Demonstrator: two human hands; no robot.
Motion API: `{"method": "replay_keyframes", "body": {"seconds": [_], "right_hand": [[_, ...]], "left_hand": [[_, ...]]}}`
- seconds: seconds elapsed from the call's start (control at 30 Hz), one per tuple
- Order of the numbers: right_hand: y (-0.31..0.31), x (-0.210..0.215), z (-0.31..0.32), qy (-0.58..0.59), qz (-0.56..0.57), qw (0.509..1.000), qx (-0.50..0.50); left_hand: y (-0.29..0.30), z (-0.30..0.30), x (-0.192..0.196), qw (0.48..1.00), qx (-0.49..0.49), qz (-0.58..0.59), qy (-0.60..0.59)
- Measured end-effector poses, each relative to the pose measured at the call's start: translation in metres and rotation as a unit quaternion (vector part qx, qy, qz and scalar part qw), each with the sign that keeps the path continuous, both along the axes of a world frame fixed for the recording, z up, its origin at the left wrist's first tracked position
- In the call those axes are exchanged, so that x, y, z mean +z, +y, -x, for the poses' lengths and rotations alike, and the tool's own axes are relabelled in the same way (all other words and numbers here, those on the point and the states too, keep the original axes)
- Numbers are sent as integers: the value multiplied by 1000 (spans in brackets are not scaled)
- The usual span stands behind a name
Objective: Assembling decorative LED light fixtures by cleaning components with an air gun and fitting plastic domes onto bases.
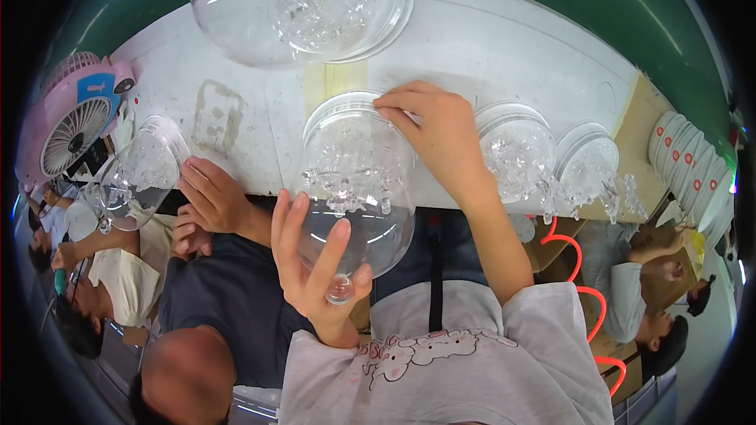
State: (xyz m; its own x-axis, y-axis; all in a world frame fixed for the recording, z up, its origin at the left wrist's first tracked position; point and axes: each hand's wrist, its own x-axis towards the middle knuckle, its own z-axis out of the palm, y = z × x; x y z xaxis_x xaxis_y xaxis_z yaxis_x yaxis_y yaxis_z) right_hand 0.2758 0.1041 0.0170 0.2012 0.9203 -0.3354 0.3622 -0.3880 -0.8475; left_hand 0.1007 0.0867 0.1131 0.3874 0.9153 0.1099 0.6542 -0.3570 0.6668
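Against the spread fingers of the left hand rests a clear dome, knob near the palm; whether they grip cannot be determined. Ahead, fingers of the right hand pinch the rim of a round base on the table. Beyond them lies another dome.

Honestly, can't make out a single word or number here. Closest thing is some tiny pinkish squiggles that look like lettering next to the cartoon print on the pale shirt, way too small to read. The pink fan has a blue patch with a small light mark, also unreadable. Oh, and little red round marks on the stacked white discs.
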Motion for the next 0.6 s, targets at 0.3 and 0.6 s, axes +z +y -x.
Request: {"method": "replay_keyframes", "body": {"seconds": [0.3,0.6], "right_hand": [[-3,-2,9,-78,-38,996,-1],[-32,5,22,95,-16,987,-128]], "left_hand": [[-2,1,5,999,10,10,30],[-3,-1,1,995,58,78,-25]]}}
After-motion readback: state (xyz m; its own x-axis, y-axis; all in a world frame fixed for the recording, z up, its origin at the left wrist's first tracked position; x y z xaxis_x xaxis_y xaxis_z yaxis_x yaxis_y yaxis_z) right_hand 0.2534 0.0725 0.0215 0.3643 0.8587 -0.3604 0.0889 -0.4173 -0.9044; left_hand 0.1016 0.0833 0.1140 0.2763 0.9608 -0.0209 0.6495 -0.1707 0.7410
